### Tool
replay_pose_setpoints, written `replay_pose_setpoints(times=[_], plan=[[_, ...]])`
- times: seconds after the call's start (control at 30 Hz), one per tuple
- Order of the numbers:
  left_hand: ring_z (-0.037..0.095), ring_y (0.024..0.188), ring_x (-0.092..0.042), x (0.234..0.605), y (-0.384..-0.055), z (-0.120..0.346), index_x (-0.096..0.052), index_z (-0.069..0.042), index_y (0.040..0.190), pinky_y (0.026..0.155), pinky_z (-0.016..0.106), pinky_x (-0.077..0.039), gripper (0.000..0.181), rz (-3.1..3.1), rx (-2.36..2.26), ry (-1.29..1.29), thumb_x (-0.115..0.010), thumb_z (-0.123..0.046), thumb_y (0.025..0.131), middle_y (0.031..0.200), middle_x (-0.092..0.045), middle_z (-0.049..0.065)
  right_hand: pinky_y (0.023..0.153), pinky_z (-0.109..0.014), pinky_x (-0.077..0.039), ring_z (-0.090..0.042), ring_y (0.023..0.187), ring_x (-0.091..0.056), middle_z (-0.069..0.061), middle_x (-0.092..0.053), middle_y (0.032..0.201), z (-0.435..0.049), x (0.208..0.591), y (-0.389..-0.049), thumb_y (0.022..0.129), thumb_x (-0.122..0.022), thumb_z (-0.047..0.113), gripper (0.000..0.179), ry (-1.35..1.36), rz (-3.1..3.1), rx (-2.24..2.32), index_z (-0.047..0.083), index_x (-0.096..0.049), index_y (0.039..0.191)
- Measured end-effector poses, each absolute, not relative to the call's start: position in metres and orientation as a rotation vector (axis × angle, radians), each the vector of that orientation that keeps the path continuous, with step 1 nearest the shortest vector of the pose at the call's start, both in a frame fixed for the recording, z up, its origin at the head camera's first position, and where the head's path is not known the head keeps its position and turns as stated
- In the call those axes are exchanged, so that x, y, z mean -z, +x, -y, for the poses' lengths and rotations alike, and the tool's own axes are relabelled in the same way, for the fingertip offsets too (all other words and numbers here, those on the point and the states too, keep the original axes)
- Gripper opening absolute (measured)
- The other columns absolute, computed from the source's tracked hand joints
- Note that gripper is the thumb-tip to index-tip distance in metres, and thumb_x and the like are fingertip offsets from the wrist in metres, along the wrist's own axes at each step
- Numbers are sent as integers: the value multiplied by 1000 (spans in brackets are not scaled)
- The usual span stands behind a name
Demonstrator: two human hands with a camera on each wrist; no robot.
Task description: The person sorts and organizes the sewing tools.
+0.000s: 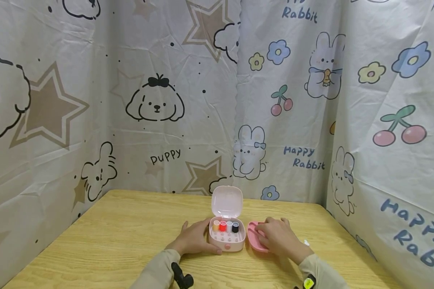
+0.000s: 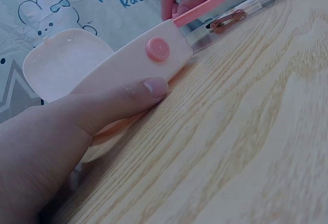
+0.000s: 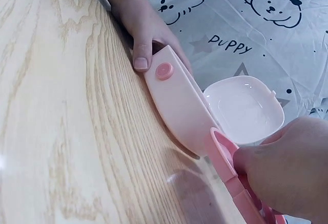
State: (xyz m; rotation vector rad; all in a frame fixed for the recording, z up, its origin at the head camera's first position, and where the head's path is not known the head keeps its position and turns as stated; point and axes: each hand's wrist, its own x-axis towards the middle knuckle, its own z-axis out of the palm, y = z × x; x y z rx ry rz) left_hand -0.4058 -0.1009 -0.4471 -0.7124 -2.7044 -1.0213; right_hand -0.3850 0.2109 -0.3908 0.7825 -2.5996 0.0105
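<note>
Gripping the left side of a small, rounded box of pale pink plastic (image 1: 227,246), the left hand (image 1: 193,238) lies low in the centre of the head view, its thumb stretched along the lower front and its fingers around the back corner. The right hand (image 1: 280,237), just right of centre, reaches in palm-down with bent fingers, pinching a shallow, darker pink plastic tray with compartments (image 1: 254,242). That tray is just beside the box's right side; both wrist views show it raised off the table. Beige sleeves (image 1: 153,269) enter from the bottom edge. The box stands with its lid (image 1: 227,201) tipped up behind, and a row of four small cylinders, orange, red, white and black (image 1: 222,226), sits inside. Under everything spreads a yellowish wood-grain tabletop (image 1: 130,241) across the lower frame. Off-white curtains (image 1: 148,140) fill the upper frame, with puppies and brown stars at left, rabbits, flowers and cherries at right.
</note>
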Motion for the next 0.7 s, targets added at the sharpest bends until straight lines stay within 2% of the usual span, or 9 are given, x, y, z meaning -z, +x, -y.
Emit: replay_pose_setpoints(times=[0.27,0.7], plan=[[23,140,-46,450,-408,101,-48,-30,154,108,82,-1,111,2708,1002,-708,-83,-79,60,150,-54,-9,91,-75,-41,-20,83,-60,4,-62,83,-209,385,-384,91,-77,22,7,775,2586,-11,22,-78,98],[24,140,-46,446,-404,99,-50,-26,153,108,82,0,110,2712,1022,-690,-86,-75,61,149,-55,-7,90,-72,-42,-19,85,-60,4,-66,86,-202,377,-384,91,-78,23,10,765,2589,13,23,-79,101]])
